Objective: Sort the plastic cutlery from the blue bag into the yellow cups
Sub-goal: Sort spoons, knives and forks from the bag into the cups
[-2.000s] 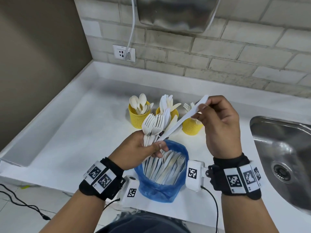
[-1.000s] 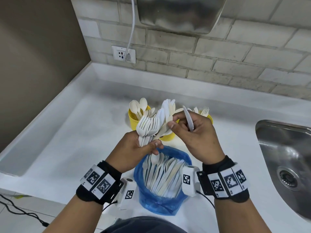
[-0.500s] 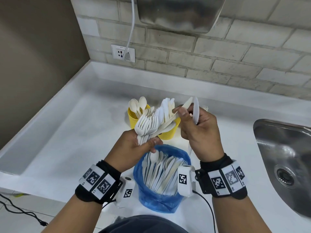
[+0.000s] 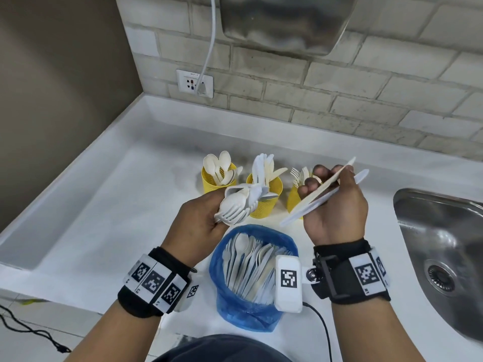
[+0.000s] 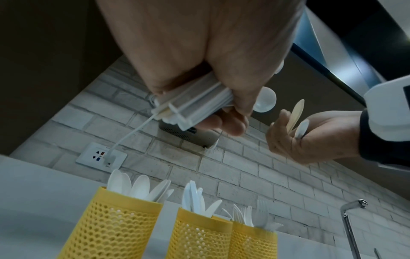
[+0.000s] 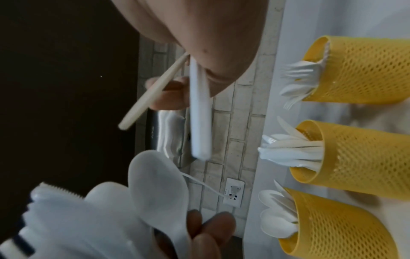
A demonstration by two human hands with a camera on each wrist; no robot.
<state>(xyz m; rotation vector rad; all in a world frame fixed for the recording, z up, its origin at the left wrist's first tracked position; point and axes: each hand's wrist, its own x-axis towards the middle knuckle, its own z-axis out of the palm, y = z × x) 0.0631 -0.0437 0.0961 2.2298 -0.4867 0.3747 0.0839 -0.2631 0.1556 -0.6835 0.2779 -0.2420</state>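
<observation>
Centre frame: left hand (image 4: pixel 201 226) grips white cutlery bundle (image 4: pixel 239 205); right hand (image 4: pixel 337 205) pinches two knives (image 4: pixel 321 194), cream and white, above blue bag (image 4: pixel 251 309).

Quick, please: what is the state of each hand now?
Left hand: closed, holding a bundle of mixed cutlery.
Right hand: closed, holding two knives.
</observation>
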